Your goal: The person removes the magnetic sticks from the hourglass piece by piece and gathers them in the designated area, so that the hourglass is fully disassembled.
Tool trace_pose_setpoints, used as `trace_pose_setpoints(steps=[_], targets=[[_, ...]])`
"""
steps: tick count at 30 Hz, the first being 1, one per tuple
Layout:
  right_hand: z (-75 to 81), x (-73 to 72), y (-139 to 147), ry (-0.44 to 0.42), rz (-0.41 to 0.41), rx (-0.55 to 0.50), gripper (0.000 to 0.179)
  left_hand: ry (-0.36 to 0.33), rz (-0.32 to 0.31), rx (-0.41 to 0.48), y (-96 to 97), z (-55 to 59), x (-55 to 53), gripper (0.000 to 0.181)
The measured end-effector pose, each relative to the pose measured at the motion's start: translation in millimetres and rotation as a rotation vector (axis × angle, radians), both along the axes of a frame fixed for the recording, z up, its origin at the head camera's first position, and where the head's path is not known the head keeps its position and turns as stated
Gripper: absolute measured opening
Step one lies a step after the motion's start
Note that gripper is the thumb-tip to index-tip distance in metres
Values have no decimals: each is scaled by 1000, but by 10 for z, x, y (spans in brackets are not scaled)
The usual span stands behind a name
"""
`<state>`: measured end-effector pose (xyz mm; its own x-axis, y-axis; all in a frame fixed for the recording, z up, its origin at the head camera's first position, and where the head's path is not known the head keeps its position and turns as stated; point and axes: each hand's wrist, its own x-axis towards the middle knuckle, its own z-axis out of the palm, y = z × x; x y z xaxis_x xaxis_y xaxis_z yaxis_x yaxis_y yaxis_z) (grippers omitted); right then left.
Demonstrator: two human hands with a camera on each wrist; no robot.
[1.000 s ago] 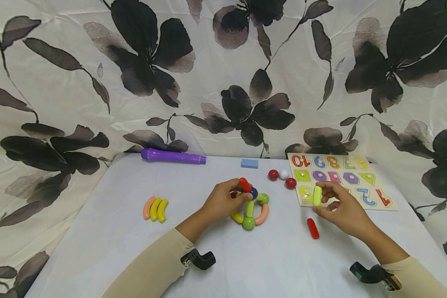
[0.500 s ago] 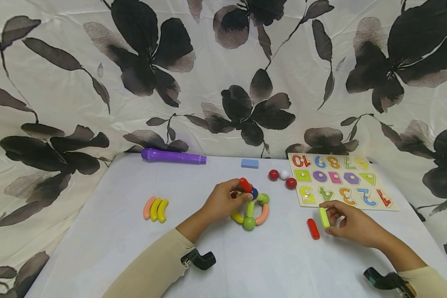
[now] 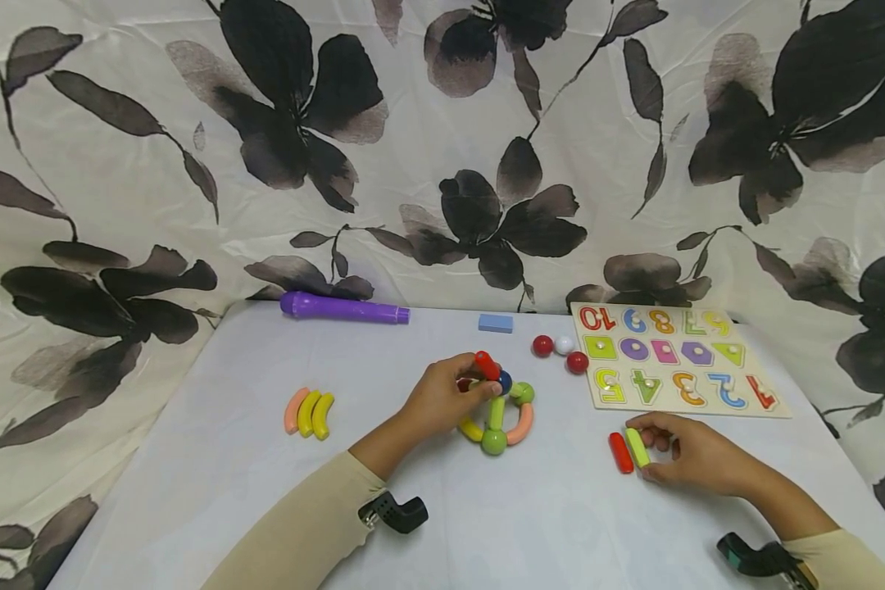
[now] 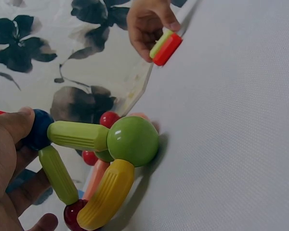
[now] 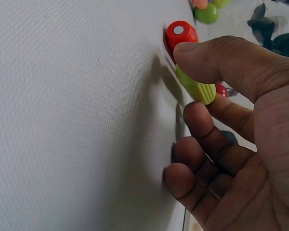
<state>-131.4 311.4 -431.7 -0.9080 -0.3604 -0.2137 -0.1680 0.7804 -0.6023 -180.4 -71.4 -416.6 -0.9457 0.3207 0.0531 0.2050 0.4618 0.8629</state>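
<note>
A light touch looks called for at the white table [image 3: 531,524], thumb and fingers parting evenly so the lime stick [image 3: 637,447] ends up aligned with the red stick [image 3: 620,453] without a nudge. The lime stick lies pinched by its ends in the right hand's [image 3: 696,455] grip, just beside the red one. The left hand [image 3: 442,399] grips a ball-and-stick frame [image 3: 495,414] near its blue ball [image 3: 505,382].

A ridged lime-green stick [image 3: 637,448], pinched, slants just beside a rounded red stick [image 3: 620,453], right of a held multicoloured ball-and-stick frame [image 3: 495,416].
</note>
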Motion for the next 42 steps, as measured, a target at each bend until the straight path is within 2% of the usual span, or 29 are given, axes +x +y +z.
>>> trace_pose_setpoints(steps=[12, 19, 21, 25, 28, 31, 35, 42], targets=[[13, -1, -52, -19, 21, 39, 63, -12, 6, -28, -14, 26, -29, 26], [45, -19, -76, -8, 32, 54, 65, -3, -2, -21, -14, -3, -21, 25], [95, -39, -91, 32, 46, 65, 66, -4, -1, -14, -13, -9, -18, 25], [262, -106, -200, 173, 56, 62, 63, 11, -14, 7, -16, -20, -14, 24], [379, -168, -366, 283, 47, 23, 59, 24, -23, 14, -16, -28, -11, 23], [461, -225, -579, 357, 35, -31, 58, 23, -21, 14, -12, -32, -4, 23], [524, -288, -879, 415, 61, -108, 58, 16, -14, 8, -7, -36, 6, 23], [534, -348, -1318, 482, 151, -169, 58, 30, -24, 17, 0, -42, 18, 23]])
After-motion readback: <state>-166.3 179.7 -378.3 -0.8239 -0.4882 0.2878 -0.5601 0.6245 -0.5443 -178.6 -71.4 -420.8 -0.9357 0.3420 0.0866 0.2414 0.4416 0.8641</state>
